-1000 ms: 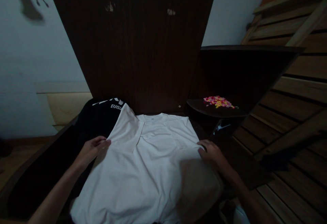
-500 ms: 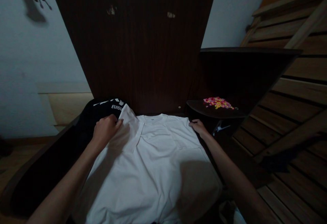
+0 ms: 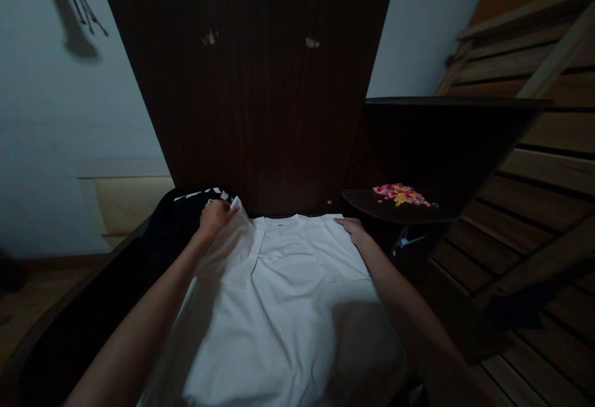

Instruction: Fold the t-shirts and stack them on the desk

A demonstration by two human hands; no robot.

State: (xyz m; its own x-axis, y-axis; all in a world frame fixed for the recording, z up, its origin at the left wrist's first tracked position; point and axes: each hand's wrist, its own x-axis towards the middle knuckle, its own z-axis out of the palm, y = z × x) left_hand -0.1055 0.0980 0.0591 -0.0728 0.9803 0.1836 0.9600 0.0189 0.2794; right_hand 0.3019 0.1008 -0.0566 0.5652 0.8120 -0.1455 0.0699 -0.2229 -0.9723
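- Fingers, left hand [image 3: 214, 216]: closed together and clamped on the white T-shirt [image 3: 288, 308], at the upper edge of the left sleeve [image 3: 227, 255].
- Fingers, right hand [image 3: 352, 228]: in contact with the upper outer corner of the right sleeve [image 3: 341, 249]. Whether they are clamped on the fabric or only resting against it cannot be determined.
- White T-shirt: located front and centre, between the two forearms, spread out with the collar [image 3: 281, 225] at the far end. Creases run down the body; shadows cover parts of the left and right sides. The support beneath it is too dark to identify.
- Black garment [image 3: 179, 227]: beside the left sleeve, with white print near its top; the left hand partly covers it.
- Dark panel [image 3: 260, 103]: stands beyond the collar and carries two pale worn patches.
- Shelf [image 3: 360, 202]: right of the panel, with a rounded front edge. It carries a heap of small pink, red and yellow pieces [image 3: 400, 194].
- Pale object [image 3: 408, 241]: below the shelf; type not discernible.
- Slatted wooden structure [image 3: 548, 168]: far right, well apart from both hands.
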